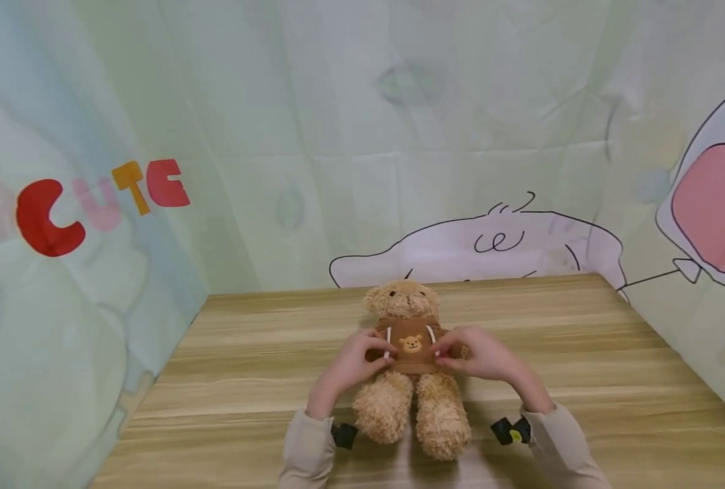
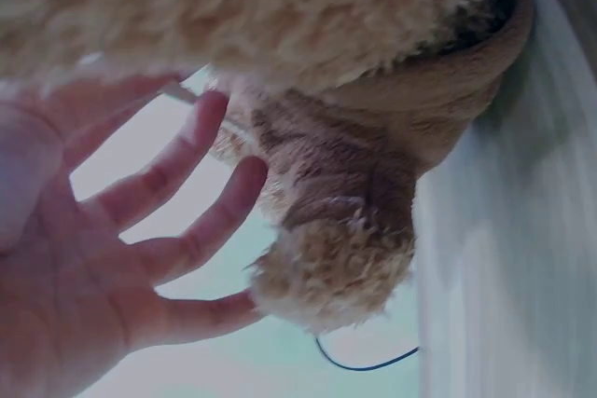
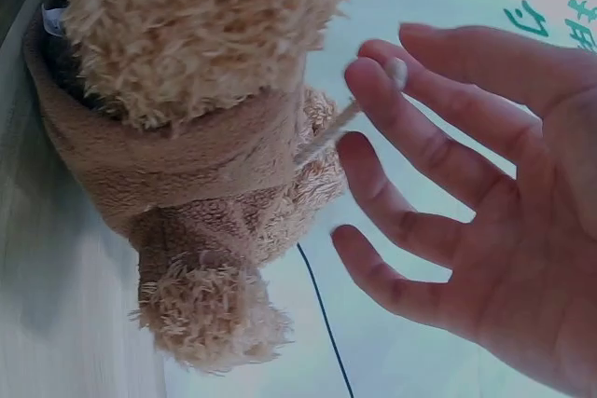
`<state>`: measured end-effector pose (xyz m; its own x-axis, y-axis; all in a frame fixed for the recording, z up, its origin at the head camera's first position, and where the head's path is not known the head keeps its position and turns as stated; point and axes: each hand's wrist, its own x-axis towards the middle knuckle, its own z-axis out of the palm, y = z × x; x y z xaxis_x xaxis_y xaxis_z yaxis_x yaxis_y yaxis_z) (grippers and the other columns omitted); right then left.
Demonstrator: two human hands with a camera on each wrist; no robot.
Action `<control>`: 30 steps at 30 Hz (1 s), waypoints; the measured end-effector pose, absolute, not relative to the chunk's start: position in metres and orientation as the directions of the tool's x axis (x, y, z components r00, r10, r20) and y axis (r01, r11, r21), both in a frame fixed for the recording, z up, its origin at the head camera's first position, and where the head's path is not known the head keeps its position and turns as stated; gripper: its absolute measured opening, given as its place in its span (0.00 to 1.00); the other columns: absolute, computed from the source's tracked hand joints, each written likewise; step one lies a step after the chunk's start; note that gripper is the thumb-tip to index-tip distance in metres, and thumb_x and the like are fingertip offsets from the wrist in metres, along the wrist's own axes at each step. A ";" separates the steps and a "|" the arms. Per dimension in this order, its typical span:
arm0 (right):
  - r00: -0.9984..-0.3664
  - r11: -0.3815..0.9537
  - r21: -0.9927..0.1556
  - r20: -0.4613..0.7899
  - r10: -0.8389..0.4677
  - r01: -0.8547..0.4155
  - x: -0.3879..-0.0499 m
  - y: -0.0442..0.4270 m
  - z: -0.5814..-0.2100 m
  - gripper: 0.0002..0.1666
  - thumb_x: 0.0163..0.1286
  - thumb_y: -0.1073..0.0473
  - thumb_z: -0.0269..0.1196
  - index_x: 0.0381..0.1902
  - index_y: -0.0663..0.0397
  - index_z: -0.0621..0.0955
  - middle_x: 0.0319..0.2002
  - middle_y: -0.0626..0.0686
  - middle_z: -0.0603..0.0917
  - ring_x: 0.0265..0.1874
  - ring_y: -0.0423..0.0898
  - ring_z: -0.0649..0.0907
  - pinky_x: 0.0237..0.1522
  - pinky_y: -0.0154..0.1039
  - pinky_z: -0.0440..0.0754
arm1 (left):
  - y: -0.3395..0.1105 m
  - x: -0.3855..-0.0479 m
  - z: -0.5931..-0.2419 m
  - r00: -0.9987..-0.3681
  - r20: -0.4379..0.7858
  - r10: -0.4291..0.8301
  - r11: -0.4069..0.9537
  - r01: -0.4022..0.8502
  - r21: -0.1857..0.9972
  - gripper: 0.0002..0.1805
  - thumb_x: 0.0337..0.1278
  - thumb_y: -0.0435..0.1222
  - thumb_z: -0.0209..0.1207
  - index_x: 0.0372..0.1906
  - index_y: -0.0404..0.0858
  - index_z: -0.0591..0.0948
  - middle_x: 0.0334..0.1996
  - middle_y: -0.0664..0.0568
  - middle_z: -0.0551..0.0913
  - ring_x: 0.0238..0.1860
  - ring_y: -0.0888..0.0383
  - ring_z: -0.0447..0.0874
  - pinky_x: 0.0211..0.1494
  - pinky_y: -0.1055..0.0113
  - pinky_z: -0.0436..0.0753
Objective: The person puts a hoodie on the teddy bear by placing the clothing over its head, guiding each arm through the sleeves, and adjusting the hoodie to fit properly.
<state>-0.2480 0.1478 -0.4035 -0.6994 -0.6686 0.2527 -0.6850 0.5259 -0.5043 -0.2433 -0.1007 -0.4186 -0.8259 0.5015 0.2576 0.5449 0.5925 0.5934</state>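
Note:
A fluffy tan teddy bear (image 1: 383,407) lies on its back on the wooden table, head toward the far edge. It wears a brown hoodie (image 1: 413,365) with a small bear face on the chest and two white drawstrings. My left hand (image 1: 353,360) pinches the end of the left drawstring (image 1: 389,334) beside the bear's belly. On the other side, my right hand (image 1: 485,353) pinches the right drawstring (image 3: 326,135) near its knotted tip. That cord looks taut in the right wrist view. Fur in the left wrist view hides part of my left thumb and index finger.
The table (image 1: 246,353) has a light wood grain. Printed cloth curtains (image 1: 246,136) with cartoon drawings and the letters CUTE hang behind and at both sides. Black devices (image 1: 510,431) sit by both wrists, close to the bear's legs.

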 end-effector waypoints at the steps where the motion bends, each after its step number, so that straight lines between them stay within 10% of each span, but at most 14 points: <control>1: -0.695 0.528 -0.501 0.235 -0.680 -0.686 -0.247 0.148 -0.402 0.12 0.57 0.58 0.61 0.40 0.50 0.82 0.33 0.45 0.84 0.29 0.33 0.78 0.33 0.30 0.76 | -0.101 -0.243 -0.417 -0.825 0.241 0.512 0.591 0.541 0.598 0.10 0.49 0.35 0.60 0.39 0.40 0.83 0.32 0.52 0.79 0.35 0.58 0.74 0.40 0.67 0.73; 8: -0.661 0.463 -0.546 0.243 -0.710 -0.698 -0.247 0.154 -0.401 0.11 0.59 0.59 0.60 0.40 0.52 0.82 0.35 0.49 0.84 0.32 0.35 0.79 0.35 0.32 0.77 | -0.105 -0.240 -0.413 -0.820 0.172 0.547 0.579 0.518 0.630 0.11 0.48 0.33 0.61 0.40 0.37 0.82 0.30 0.50 0.79 0.33 0.57 0.76 0.37 0.65 0.76; 16: -0.837 0.587 -0.598 0.364 -0.408 -0.546 -0.264 0.175 -0.413 0.12 0.64 0.61 0.55 0.43 0.59 0.80 0.40 0.58 0.82 0.38 0.49 0.80 0.39 0.42 0.77 | -0.111 -0.240 -0.410 -0.822 0.202 0.533 0.555 0.519 0.650 0.08 0.48 0.32 0.60 0.36 0.35 0.82 0.28 0.50 0.80 0.29 0.62 0.74 0.34 0.74 0.73; 22: -0.923 0.513 -0.841 -0.049 -0.383 -0.169 -0.277 0.195 -0.433 0.30 0.69 0.48 0.46 0.62 0.62 0.62 0.58 0.74 0.64 0.44 0.63 0.78 0.37 0.48 0.80 | -0.117 -0.245 -0.415 -0.836 0.387 0.390 0.583 0.549 0.598 0.06 0.49 0.32 0.59 0.33 0.35 0.82 0.29 0.46 0.79 0.32 0.54 0.74 0.37 0.66 0.73; 30: -0.892 0.353 -0.933 -0.100 -0.440 -0.070 -0.290 0.186 -0.456 0.29 0.67 0.58 0.51 0.59 0.73 0.60 0.37 0.60 0.75 0.29 0.40 0.76 0.33 0.40 0.79 | -0.120 -0.258 -0.436 -0.899 0.325 0.294 0.616 0.438 0.654 0.05 0.51 0.34 0.59 0.31 0.37 0.75 0.32 0.46 0.79 0.30 0.58 0.72 0.33 0.69 0.70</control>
<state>-0.2899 0.1861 -0.4564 -0.8924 -0.4402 -0.0995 -0.0703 0.3534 -0.9328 -0.2583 -0.1195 -0.4364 -0.8988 0.2937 0.3253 0.4383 0.6161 0.6545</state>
